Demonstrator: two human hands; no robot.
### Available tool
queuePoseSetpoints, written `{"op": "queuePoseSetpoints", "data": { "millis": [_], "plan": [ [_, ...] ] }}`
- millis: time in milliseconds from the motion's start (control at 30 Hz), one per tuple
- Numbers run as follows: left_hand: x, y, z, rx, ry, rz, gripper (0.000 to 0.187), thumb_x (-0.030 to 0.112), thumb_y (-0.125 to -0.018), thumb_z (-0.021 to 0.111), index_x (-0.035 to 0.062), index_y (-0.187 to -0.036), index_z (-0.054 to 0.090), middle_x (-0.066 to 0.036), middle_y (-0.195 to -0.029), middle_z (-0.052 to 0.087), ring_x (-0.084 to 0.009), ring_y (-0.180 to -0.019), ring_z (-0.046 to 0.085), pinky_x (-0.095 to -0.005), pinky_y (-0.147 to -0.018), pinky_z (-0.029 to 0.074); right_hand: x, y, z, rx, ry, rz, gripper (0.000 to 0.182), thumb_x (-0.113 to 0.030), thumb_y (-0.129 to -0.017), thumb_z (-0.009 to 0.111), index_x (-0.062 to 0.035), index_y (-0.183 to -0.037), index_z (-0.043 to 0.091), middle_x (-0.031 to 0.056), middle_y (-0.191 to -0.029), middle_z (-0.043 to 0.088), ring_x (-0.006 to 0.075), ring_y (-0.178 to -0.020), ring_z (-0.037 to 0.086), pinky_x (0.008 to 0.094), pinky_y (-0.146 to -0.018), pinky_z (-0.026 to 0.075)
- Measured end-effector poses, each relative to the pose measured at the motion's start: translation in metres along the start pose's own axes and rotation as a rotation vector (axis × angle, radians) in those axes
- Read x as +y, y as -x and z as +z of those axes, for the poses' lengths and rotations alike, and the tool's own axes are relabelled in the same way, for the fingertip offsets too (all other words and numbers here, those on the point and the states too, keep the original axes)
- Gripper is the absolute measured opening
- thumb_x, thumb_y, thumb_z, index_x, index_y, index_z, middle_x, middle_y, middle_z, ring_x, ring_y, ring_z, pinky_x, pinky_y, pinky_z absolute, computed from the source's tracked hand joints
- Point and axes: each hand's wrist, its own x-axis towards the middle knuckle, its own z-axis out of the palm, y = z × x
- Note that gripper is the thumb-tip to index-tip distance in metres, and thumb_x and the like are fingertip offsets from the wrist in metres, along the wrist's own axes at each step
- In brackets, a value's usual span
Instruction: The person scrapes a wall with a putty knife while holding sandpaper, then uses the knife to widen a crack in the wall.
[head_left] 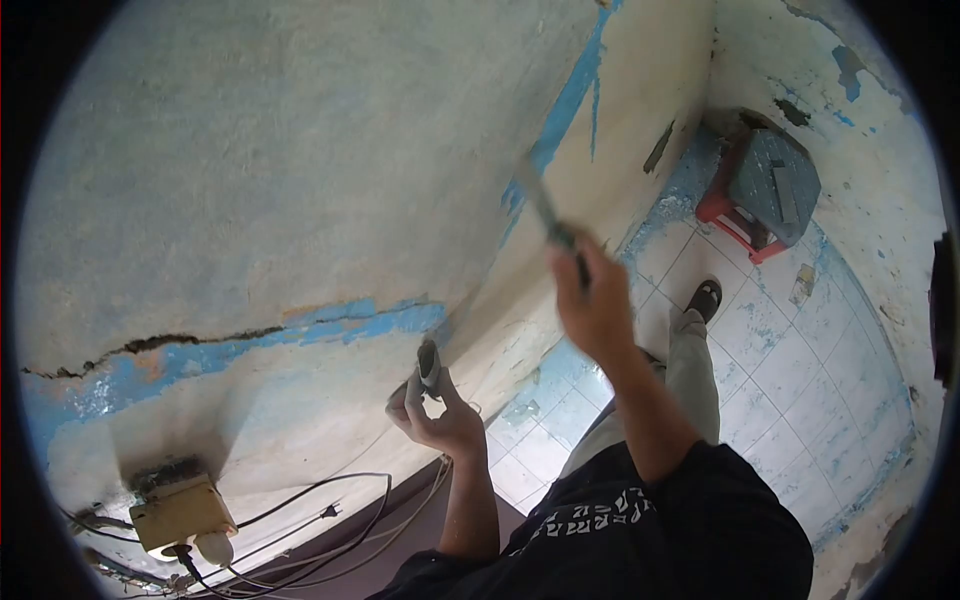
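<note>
My right hand is closed round the dark handle of a scraper. The scraper's blade, blurred by motion, reaches the blue paint strip on the wall. Lower and to the left, my left hand pinches a small grey folded piece between thumb and fingers. That piece is near the right end of a blue band with a dark crack along its upper edge.
A red stool with a grey top stands in the far corner. Pale floor tiles carry blue flakes. At lower left, a yellowed socket box has plugs and dark cables. A sandalled foot is on the floor.
</note>
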Motion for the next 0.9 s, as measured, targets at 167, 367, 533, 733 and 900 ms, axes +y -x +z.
{"op": "queuePoseSetpoints", "data": {
  "millis": [167,367,533,733,900],
  "plan": [
    [0.001,0.001,0.001,0.029,0.062,-0.038,0.030,-0.003,-0.084,0.080,0.0044,-0.112,0.071,-0.006,-0.099,0.057,-0.0204,-0.088,0.054,-0.0329,-0.071,0.045,0.006,0.032,0.013,-0.062,-0.016,-0.006,0.035,-0.024,-0.100,0.064,0.0013,-0.125,0.064,0.0222,-0.081,0.071,0.0330,-0.079,0.077,0.0375,-0.066,0.054],
    [0.004,0.000,-0.002,0.046,0.073,-0.001,0.030,-0.006,-0.083,0.079,0.0039,-0.110,0.071,-0.007,-0.097,0.057,-0.0204,-0.088,0.053,-0.0327,-0.070,0.045,-0.011,-0.013,-0.005,-0.018,0.017,0.092,0.037,-0.025,-0.100,0.064,0.0018,-0.126,0.064,0.0194,-0.079,0.072,0.0310,-0.075,0.076,0.0374,-0.065,0.054],
    [0.001,-0.001,0.001,0.025,0.018,0.015,0.032,-0.006,-0.081,0.080,0.0031,-0.111,0.070,-0.007,-0.097,0.057,-0.0206,-0.087,0.053,-0.0326,-0.069,0.044,0.000,0.003,0.003,0.010,-0.029,-0.037,0.036,-0.028,-0.101,0.063,0.0022,-0.121,0.064,0.0175,-0.080,0.072,0.0291,-0.071,0.075,0.0342,-0.061,0.052],
    [0.002,-0.003,0.003,0.036,0.003,0.033,0.037,-0.006,-0.080,0.081,0.0041,-0.114,0.070,-0.007,-0.096,0.056,-0.0212,-0.086,0.053,-0.0336,-0.070,0.044,0.005,0.015,0.005,-0.036,-0.084,0.069,0.036,-0.028,-0.103,0.061,0.0010,-0.123,0.063,0.0098,-0.066,0.060,0.0164,-0.056,0.058,0.0326,-0.056,0.046],
    [0.004,-0.001,-0.001,0.060,0.043,0.005,0.038,-0.006,-0.080,0.082,0.0051,-0.114,0.071,-0.008,-0.096,0.056,-0.0212,-0.086,0.054,-0.0326,-0.068,0.044,0.012,0.028,-0.013,-0.220,-0.011,0.184,0.039,-0.029,-0.101,0.063,0.0006,-0.126,0.061,0.0108,-0.068,0.061,0.0174,-0.061,0.059,0.0345,-0.059,0.046]
  ]
}}
